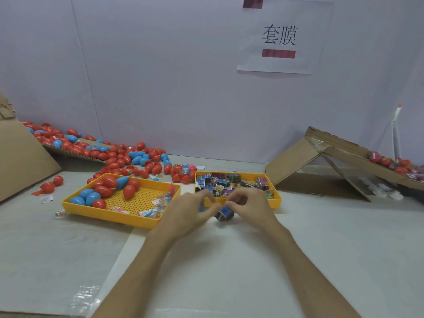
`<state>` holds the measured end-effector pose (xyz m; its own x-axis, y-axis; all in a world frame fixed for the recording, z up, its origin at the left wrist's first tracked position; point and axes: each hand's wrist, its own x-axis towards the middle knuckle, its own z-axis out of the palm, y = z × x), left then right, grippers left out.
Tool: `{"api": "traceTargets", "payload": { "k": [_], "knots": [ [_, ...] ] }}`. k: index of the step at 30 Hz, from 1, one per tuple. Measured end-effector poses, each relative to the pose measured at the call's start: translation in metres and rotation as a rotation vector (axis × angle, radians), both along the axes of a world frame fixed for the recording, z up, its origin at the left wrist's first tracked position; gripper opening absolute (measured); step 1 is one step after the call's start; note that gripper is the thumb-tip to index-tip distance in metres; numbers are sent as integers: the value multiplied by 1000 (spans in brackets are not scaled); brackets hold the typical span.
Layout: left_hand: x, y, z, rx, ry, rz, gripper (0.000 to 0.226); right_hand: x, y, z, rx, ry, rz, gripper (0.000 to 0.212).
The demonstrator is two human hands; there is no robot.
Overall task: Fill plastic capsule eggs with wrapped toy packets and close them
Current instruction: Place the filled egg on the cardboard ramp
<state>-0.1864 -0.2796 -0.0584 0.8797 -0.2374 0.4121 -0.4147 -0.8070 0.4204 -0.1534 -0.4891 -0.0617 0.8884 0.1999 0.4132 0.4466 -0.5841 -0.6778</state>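
The packet (223, 214), wrapped in blue and purple, is between my two grips, low at the surface (229, 260); I cannot tell whether it touches. It lies just before the right tray (278, 199). My right grip (249, 203) pinches its right end with curled fingers. My left grip (190, 212) is blurred. Its fingertips reach the packet's left side and a sliver of blue shows under them, but I cannot tell what that is or whether the grip is grasping anything.

My hands hide part of the right tray's near rim; more packets (220, 182) fill it. The left tray (110, 215) holds red and blue eggs (107, 187) at its far end and small bags too fine to make out. Loose eggs (137, 157) spread behind toward cardboard (20, 161) at the left. A cardboard ramp (296, 157) at the right carries wrapped things, cut off by the edge.
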Motion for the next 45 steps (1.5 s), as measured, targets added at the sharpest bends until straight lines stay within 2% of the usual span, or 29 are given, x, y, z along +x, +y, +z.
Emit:
{"api": "traceTargets", "payload": {
  "k": [2,4,16,38,42,45],
  "knots": [
    [2,-8,-11,155,19,-16,49,0,0,-1,-12,8,-4,11],
    [3,-11,-17,169,24,-26,53,-1,1,-1,-21,17,-3,10],
    [-3,-17,-11,115,94,67,34,-5,5,3,-71,-12,-3,10],
    [3,-18,-11,148,159,117,32,3,1,-4,-156,-48,-69,8],
    [6,-14,-17,141,152,95,33,5,-10,1,-34,-111,-142,12],
    [7,-10,-17,68,202,39,46,2,-10,6,151,-22,-89,10]
  ]
}}
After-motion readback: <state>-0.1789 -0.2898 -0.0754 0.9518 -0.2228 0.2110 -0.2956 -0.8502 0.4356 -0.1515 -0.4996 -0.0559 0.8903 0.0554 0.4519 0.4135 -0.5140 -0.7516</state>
